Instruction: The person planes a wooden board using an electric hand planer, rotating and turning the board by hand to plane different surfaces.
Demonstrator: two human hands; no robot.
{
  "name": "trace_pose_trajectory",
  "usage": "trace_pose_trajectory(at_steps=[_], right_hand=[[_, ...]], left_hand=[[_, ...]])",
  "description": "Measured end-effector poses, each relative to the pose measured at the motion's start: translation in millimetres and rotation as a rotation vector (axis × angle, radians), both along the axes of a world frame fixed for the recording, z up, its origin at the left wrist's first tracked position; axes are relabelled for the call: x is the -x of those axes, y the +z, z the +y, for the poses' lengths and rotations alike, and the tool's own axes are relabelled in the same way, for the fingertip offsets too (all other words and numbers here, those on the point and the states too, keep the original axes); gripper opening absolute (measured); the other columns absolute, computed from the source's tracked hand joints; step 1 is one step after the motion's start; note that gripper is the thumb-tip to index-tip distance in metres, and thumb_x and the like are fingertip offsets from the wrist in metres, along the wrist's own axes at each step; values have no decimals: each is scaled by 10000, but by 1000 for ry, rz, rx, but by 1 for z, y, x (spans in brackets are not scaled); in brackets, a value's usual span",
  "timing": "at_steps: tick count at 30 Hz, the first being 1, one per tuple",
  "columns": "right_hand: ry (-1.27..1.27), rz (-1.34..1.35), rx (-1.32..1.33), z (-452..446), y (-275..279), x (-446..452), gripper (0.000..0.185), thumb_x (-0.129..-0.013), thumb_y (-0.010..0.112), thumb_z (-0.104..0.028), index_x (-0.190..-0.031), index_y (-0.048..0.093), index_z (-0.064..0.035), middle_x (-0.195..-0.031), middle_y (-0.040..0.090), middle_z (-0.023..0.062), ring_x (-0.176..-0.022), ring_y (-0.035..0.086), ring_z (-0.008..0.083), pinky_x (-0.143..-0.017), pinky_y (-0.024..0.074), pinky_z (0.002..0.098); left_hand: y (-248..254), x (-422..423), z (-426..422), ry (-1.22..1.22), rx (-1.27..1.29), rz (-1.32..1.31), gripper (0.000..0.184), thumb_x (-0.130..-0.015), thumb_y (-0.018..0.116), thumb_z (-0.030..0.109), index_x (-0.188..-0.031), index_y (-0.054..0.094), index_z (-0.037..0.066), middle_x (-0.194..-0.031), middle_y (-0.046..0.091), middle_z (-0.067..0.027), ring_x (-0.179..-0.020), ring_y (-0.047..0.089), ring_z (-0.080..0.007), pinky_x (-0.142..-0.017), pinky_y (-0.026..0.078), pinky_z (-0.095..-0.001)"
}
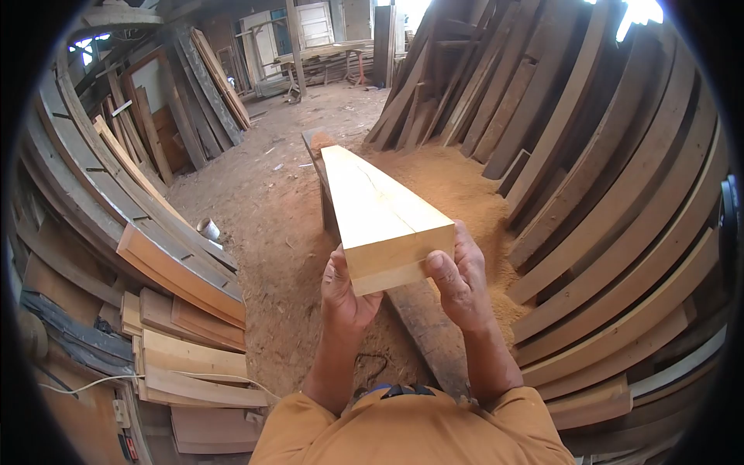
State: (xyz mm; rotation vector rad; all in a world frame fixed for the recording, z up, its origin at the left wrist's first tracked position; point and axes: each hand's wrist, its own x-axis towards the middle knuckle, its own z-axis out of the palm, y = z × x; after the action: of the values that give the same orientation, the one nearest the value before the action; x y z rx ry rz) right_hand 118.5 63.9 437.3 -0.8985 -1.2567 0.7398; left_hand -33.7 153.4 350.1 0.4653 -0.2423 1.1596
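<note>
A thick, pale wooden block (380, 205) is held up at the middle of the view, its near end face toward me and its far end pointing away. A thin crack runs along its bright top face. My left hand (347, 291) grips the near left corner from the side and below. On the right side, my right hand (461, 283) holds the other near corner, its thumb pressed on the end face. Beneath the block runs a dark, narrow wooden bench (430, 329), partly hidden by the block.
Long boards (577, 147) lean in rows along the right. More planks (190, 353) are stacked at the left, near a small white can (208, 229). Sawdust (480, 209) covers the ground right of the bench. Doors (315, 25) stand at the back.
</note>
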Motion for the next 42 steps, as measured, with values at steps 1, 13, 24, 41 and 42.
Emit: trace_pose_trajectory(at_steps=[1,13,24,41,42], right_hand=[[0,-10,9,0,1,-1,640,-1001,682,-424,-1322,446,76,-1184,623,182,-1085,600,168,-951,489,308],[108,27,36,7,-13,10,699,-993,686,-388,-1414,381,80,-1155,646,215,-1054,658,214,-905,532,352],[83,14,4,11,-21,13,724,-951,736,-395,-1384,403,80,-997,666,180,-893,667,172,-767,547,331],[169,133,54,-3,-40,2,675,-958,714,-254,-1429,357,74,-1228,609,230,-1135,616,211,-961,510,373],[168,148,64,-9,-46,0,675,-959,708,-244,-1440,353,69,-1255,598,242,-1183,606,231,-1001,502,389]], left_hand=[[-2,1,1,-17,1,-24,537,-1027,620,337,-1357,516,-73,-1290,658,-215,-1184,678,-312,-935,637,-435],[-19,24,9,-100,-23,-218,533,-1044,553,288,-1461,467,-33,-1468,539,-241,-1344,553,-392,-1092,509,-593],[-19,35,10,-100,-29,-147,572,-1024,598,328,-1469,476,-10,-1487,535,-213,-1348,554,-367,-1107,508,-536],[-71,6,16,303,-169,329,617,-1036,556,430,-1480,463,12,-1463,550,-191,-1322,573,-341,-1082,521,-497],[-84,-3,18,210,-103,325,686,-1036,509,507,-1502,425,10,-1454,541,-212,-1325,566,-349,-1082,518,-506]])
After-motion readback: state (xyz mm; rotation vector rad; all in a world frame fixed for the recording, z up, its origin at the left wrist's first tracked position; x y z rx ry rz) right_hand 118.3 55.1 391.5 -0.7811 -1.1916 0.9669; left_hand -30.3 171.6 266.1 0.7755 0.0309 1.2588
